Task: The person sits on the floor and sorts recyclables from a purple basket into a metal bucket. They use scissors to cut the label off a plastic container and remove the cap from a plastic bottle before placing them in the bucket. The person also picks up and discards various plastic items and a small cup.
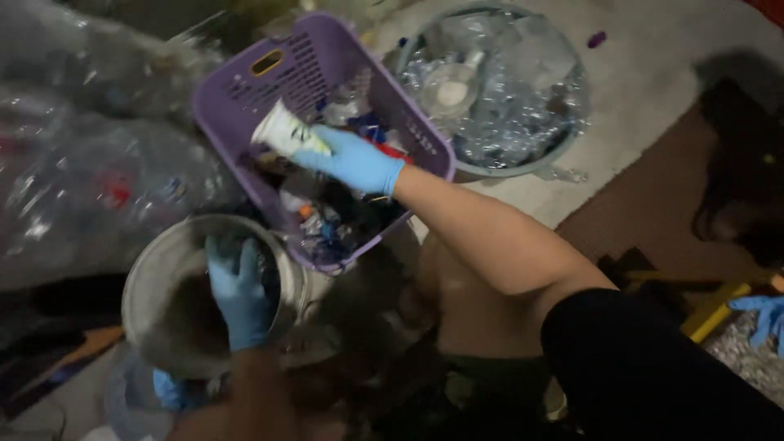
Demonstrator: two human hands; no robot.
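A white plastic cup (287, 132) with green and yellow markings is held over the purple basket (245, 82), near its left wall, tilted so that its open mouth points up and to the left. It is gripped at its base end. A round metal bowl (155, 278) — dull grey, seemingly empty (the inside is dim) — is seen just off the basket's lower-left corner, and its right rim is touched from within.
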